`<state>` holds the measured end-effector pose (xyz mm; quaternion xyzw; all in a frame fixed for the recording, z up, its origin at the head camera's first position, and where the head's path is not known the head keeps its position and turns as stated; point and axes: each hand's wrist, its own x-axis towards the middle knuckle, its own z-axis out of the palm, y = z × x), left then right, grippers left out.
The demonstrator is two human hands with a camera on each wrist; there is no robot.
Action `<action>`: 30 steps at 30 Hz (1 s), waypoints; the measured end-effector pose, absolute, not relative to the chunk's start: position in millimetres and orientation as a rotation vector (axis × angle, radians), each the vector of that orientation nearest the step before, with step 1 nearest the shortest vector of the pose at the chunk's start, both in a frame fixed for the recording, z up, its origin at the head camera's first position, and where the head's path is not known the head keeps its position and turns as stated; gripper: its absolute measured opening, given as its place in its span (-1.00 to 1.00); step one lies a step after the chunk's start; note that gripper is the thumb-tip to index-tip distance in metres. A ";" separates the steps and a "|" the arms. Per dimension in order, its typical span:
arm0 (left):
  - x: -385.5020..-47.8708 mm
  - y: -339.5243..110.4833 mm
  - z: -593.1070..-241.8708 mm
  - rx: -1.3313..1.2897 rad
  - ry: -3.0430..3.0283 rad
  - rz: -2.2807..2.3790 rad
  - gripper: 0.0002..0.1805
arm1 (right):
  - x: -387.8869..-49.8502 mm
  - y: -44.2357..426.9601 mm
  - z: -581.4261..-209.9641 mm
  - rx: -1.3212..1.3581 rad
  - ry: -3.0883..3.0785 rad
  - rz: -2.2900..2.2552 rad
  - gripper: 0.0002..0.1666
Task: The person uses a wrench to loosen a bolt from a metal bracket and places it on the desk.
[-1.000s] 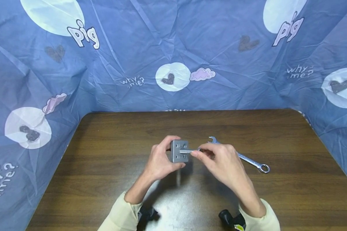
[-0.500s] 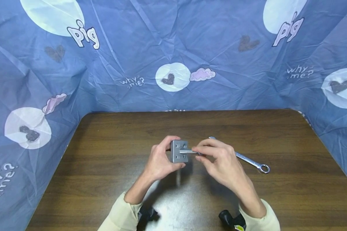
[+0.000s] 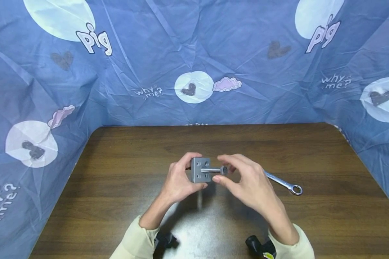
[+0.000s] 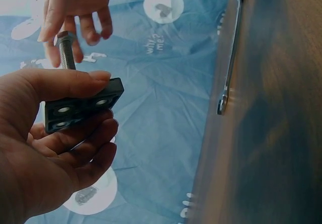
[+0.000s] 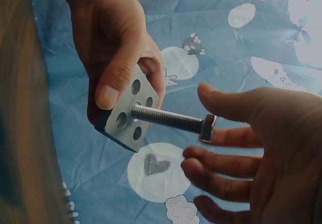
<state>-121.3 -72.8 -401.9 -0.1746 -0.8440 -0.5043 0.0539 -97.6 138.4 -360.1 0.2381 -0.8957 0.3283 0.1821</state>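
Observation:
My left hand [image 3: 181,178] grips a square grey metal plate [image 3: 196,174] by its edges, thumb on one side and fingers on the other. Several round holes show in the plate, and a silver hex bolt [image 5: 168,118] sticks out from its middle, threaded shank visible. Around the bolt's head my right hand [image 3: 246,178] is spread, its thumb and fingers apart. In the right wrist view the index fingertip lies close by the head; whether it touches I cannot tell. How far the bolt passes behind the plate is hidden.
A combination wrench [image 3: 283,183] lies on the brown wooden table [image 3: 133,144] behind and right of my right hand, partly hidden by it. Blue printed cloth [image 3: 194,43] surrounds the table at the back and sides. A black device [image 3: 260,246] sits by the right sleeve.
My right thumb and fingers have let go of the bolt and spread apart, so its hex head now shows. The left hand and plate have stayed in place.

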 end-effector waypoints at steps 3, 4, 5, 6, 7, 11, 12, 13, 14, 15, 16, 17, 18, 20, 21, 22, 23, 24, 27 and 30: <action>-121.0 -72.8 -402.1 -0.535 -2.566 -1.528 -0.19 | -96.9 138.1 -357.9 0.578 -2.630 0.917 -0.56; -121.0 -72.7 -402.1 -0.536 -2.566 -1.527 -0.19 | -96.5 137.9 -357.0 0.554 -2.656 0.913 -0.59; -121.0 -72.7 -402.2 -0.536 -2.566 -1.525 -0.18 | -96.4 137.6 -356.3 0.535 -2.676 0.909 -0.63; -121.1 -72.7 -402.3 -0.536 -2.564 -1.525 -0.18 | -96.4 137.2 -355.8 0.523 -2.688 0.905 -0.66; -121.1 -72.6 -402.2 -0.536 -2.563 -1.524 -0.18 | -96.3 136.8 -355.3 0.517 -2.695 0.901 -0.68; -121.4 -72.4 -402.6 -0.533 -2.563 -1.526 -0.18 | -96.3 135.9 -355.6 0.544 -2.669 0.874 -0.74; -121.5 -72.4 -402.6 -0.534 -2.564 -1.526 -0.18 | -96.4 136.0 -356.2 0.567 -2.649 0.871 -0.75; -121.5 -72.4 -402.7 -0.534 -2.565 -1.525 -0.18 | -96.5 136.4 -357.1 0.592 -2.626 0.870 -0.76; -121.5 -72.4 -402.8 -0.535 -2.566 -1.525 -0.18 | -96.7 136.9 -358.0 0.622 -2.597 0.871 -0.77; -121.6 -72.4 -402.8 -0.535 -2.566 -1.526 -0.18 | -97.0 137.5 -359.0 0.651 -2.566 0.878 -0.77; -121.6 -72.4 -402.6 -0.534 -2.566 -1.528 -0.18 | -97.2 138.1 -359.9 0.682 -2.535 0.889 -0.76; -121.6 -72.4 -402.4 -0.533 -2.565 -1.528 -0.19 | -97.8 138.6 -360.8 0.709 -2.505 0.899 -0.75; -121.6 -72.4 -402.1 -0.532 -2.565 -1.529 -0.19 | -98.0 139.0 -361.5 0.734 -2.476 0.911 -0.75; -121.5 -72.4 -401.8 -0.530 -2.566 -1.528 -0.19 | -98.1 139.2 -362.2 0.777 -2.426 0.931 -0.73; -121.5 -72.4 -401.8 -0.529 -2.566 -1.526 -0.18 | -98.4 139.0 -362.7 0.789 -2.405 0.936 -0.71; -121.5 -72.4 -401.8 -0.530 -2.567 -1.524 -0.18 | -98.6 138.6 -362.9 0.802 -2.384 0.939 -0.70; -121.5 -72.4 -401.9 -0.531 -2.568 -1.521 -0.18 | -98.9 138.0 -363.3 0.814 -2.364 0.940 -0.69; -121.5 -72.3 -401.9 -0.532 -2.568 -1.519 -0.18 | -99.3 137.4 -363.8 0.824 -2.345 0.942 -0.67; -121.5 -72.1 -402.1 -0.535 -2.568 -1.513 -0.18 | -100.5 135.6 -365.3 0.848 -2.300 0.943 -0.63; -121.7 -72.0 -402.0 -0.537 -2.568 -1.512 -0.19 | -101.0 134.9 -366.0 0.859 -2.286 0.944 -0.62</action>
